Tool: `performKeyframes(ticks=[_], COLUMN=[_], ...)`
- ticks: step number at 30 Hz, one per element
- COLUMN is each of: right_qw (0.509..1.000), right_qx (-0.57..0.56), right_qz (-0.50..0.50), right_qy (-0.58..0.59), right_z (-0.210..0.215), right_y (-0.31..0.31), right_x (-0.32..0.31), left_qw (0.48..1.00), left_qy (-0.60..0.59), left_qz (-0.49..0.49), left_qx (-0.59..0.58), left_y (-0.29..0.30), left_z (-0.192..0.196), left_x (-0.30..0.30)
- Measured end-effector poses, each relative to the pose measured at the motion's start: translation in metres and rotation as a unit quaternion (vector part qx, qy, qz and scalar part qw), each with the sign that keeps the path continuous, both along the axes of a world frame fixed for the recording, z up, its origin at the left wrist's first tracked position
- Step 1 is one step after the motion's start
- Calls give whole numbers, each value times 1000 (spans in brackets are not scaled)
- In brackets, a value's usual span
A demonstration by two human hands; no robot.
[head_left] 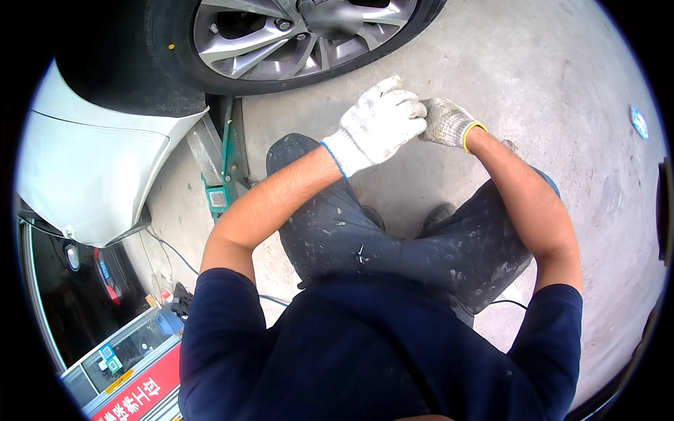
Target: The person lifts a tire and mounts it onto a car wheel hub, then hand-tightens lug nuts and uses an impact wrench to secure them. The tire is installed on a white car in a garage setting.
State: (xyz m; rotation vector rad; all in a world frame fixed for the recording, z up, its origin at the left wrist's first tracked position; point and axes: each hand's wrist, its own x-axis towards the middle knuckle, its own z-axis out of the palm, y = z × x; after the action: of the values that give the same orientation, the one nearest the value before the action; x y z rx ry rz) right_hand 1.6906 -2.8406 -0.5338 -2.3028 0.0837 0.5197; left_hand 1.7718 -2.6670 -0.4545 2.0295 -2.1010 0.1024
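Floor of pale grey concrete (540, 77), person sitting or squatting low over it (can't tell which), knees apart in dark trousers with pale spots (337, 228). Left hand (382, 121), in a white knitted glove with a blue cuff (378, 131), is up against or just beside the right hand (448, 122), which wears a grubbier greyish knitted glove with a yellow cuff (442, 128). Left fingers are curled, with 1 on the wheel side sticking out straighter. Right fingers aim in at the left ones and mostly can't be made out. Can't tell if anything small is pinched between the 2 hands, so no verdict on clenched vs grasping there.

The silver alloy wheel with split spokes (246, 46), in its black rubber tyre (217, 83), is just past the hands at the top of the view, touching neither. To the left are a green metal jack-like stand (229, 151) and a white car body panel (105, 140).

Step-wise, I'd call it hands-together fiddling beside the wheel, probably with a glove or something tiny. If it's the glove, the next move calls for a firm pinch and a tug; if it's the wheel, parting the hands and reaching forward, fingers spread.
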Motion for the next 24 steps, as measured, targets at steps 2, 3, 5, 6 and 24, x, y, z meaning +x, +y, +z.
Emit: performKeyframes(ticks=[2,3,5,6,24], right_qw=[999,997,980,965,934], right_qx=[-18,-51,-96,-117,-124], right_qz=[14,46,48,53,-45], right_qy=[-41,-45,-165,-229,-331], right_z=[-9,-5,-22,-34,59], right_y=[-1,-1,-5,-8,40], right_x=[1,3,-2,-1,46], left_qw=[997,992,977,986,406], left_qy=[-41,-54,-70,-41,859], left_qz=[-62,-89,-133,-115,221], left_qx=[35,74,154,114,-221], left_y=[-1,-9,-26,-25,58], left_z=[2,15,33,35,-7], left_x=[5,10,18,16,31])
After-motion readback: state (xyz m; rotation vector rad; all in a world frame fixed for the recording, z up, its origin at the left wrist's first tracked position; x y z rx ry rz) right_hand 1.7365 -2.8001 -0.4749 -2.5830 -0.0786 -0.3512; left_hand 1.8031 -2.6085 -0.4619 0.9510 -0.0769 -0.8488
